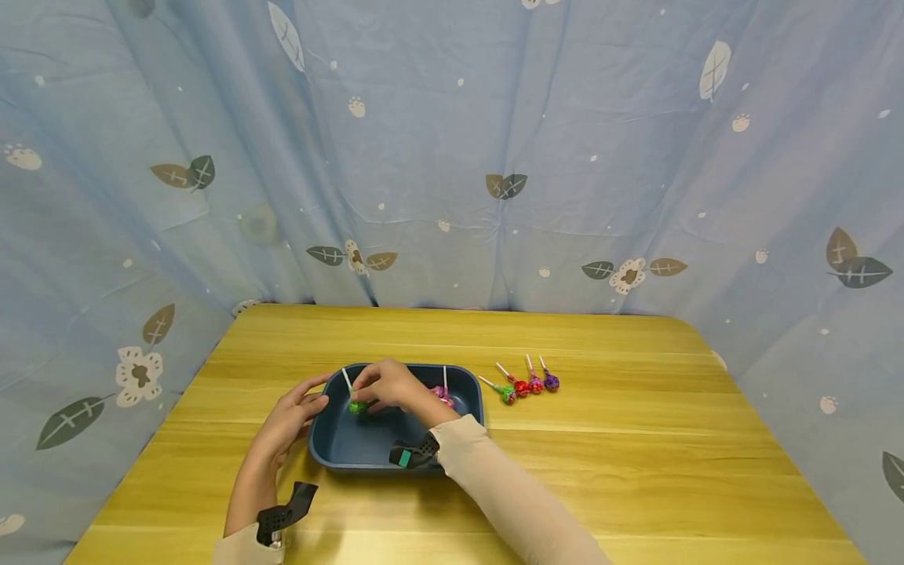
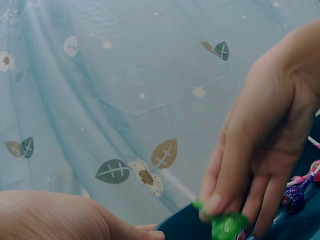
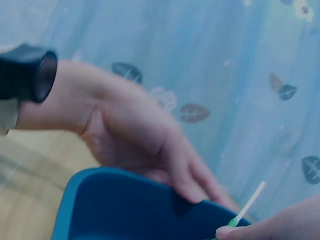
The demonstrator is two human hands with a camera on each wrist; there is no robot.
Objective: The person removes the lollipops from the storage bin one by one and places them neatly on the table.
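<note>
My right hand (image 1: 388, 386) is over the left half of a dark blue plastic bin (image 1: 327, 463) and pinches a green-wrapped lollipop (image 1: 357, 408) near its candy head, the white stick pointing up. With the thumb over the rim and the fingers outside, my left hand (image 1: 286, 420) grips the bin's left side. At the bin's right end lie pink-wrapped lollipops (image 1: 439, 391), partly hidden by my right wrist. A purple-wrapped lollipop (image 2: 293, 198) shows beside them in the left wrist view.
Right of the bin, several lollipops lie in a row on the wooden table (image 1: 636, 471): a green one (image 1: 508, 395), a red one (image 1: 521, 388), a pink one (image 1: 536, 384) and a purple one (image 1: 551, 382). A patterned blue curtain (image 1: 424, 157) surrounds the table's back and sides.
</note>
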